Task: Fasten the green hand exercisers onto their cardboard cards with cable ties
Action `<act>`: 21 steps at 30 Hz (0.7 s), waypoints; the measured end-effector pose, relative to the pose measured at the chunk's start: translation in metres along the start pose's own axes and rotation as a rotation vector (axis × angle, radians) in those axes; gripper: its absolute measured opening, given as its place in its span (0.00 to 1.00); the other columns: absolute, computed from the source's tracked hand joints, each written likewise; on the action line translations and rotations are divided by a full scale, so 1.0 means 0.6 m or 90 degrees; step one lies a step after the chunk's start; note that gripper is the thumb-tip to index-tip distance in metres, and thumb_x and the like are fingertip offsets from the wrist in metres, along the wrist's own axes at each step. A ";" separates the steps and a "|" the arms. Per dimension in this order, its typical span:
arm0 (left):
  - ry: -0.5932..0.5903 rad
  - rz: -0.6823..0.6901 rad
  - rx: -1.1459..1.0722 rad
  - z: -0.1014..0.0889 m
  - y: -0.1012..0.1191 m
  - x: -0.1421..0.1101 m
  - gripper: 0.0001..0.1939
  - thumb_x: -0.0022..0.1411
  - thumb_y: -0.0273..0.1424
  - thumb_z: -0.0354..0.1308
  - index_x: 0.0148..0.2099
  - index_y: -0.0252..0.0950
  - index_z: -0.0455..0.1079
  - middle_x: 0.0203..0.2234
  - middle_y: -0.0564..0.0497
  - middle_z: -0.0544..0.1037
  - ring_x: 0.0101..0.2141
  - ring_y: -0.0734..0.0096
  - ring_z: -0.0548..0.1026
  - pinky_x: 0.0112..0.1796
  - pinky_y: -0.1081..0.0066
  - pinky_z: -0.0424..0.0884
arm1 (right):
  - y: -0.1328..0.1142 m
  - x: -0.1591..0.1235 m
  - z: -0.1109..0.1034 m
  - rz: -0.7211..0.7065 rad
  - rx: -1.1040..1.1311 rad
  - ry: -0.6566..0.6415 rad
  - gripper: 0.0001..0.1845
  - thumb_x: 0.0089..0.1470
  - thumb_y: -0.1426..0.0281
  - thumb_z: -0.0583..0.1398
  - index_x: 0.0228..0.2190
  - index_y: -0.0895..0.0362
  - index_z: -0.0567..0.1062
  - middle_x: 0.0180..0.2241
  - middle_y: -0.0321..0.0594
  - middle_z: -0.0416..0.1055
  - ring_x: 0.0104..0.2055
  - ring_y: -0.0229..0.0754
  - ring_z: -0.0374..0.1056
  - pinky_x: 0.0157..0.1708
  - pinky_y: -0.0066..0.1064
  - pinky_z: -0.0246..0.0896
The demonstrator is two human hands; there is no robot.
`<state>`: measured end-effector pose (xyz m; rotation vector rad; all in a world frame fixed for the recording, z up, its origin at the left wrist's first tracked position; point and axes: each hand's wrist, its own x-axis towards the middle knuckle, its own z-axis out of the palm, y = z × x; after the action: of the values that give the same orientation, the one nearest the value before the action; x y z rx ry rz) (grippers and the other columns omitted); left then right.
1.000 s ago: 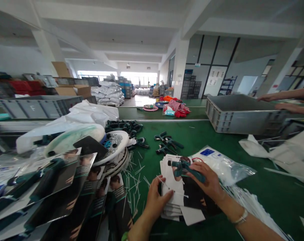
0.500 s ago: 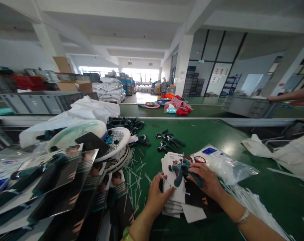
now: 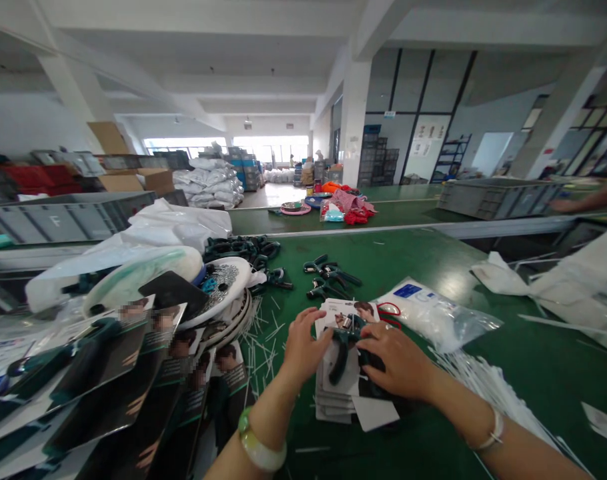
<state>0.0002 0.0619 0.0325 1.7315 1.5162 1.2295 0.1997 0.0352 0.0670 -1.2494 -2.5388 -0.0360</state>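
Note:
A dark green plier-like tool (image 3: pixel 339 357) with two handles and a shiny metal hinge lies on the top card of a stack of printed cards (image 3: pixel 333 407). My right hand (image 3: pixel 398 360) covers the tool's right handle with its fingers bent around it. At the left edge of the stack is my left hand (image 3: pixel 306 343), thumb and fingers apart, with the thumb near the tool's left handle. Whether the thumb touches the tool I cannot tell. A loose white card piece (image 3: pixel 376 413) sticks out at the stack's lower right. Beyond the stack lie several similar tools (image 3: pixel 331 277).
Carded tools (image 3: pixel 108 393) are piled at left, beside a white tray of small metal parts (image 3: pixel 228 280). Thin white ties (image 3: pixel 503 407) and a clear plastic bag (image 3: pixel 438 313) lie at right. A co-worker's arm (image 3: pixel 593 197) reaches near a grey crate (image 3: pixel 493 197).
The tool has come down flatter onto the top card, its head turned. My left hand has moved up the card's left edge. The co-worker's hand is lower, and the whole view has shifted slightly.

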 end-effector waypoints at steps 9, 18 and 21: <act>-0.171 0.051 0.164 0.068 0.052 0.084 0.06 0.50 0.35 0.59 0.31 0.45 0.76 0.34 0.50 0.79 0.39 0.57 0.73 0.44 0.60 0.61 | 0.008 0.011 0.055 0.059 -0.009 0.069 0.09 0.49 0.76 0.56 0.25 0.57 0.75 0.30 0.41 0.70 0.35 0.42 0.67 0.36 0.33 0.62; -0.187 0.160 0.199 0.042 0.034 0.027 0.06 0.53 0.32 0.57 0.33 0.48 0.75 0.34 0.53 0.79 0.41 0.61 0.70 0.52 0.49 0.45 | 0.007 0.004 0.072 0.163 0.275 0.235 0.10 0.52 0.63 0.57 0.24 0.55 0.72 0.29 0.39 0.70 0.35 0.42 0.67 0.37 0.34 0.61; -0.180 0.186 0.215 0.043 0.034 0.016 0.07 0.56 0.33 0.56 0.35 0.48 0.74 0.35 0.55 0.79 0.41 0.63 0.70 0.52 0.49 0.45 | -0.001 0.002 0.075 0.241 0.322 0.205 0.13 0.51 0.60 0.57 0.23 0.55 0.73 0.25 0.37 0.69 0.30 0.40 0.65 0.31 0.31 0.60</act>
<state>0.0321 0.0709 0.0408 2.3041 1.3937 0.8407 0.1867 0.0433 0.0244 -1.3510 -1.8472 0.4251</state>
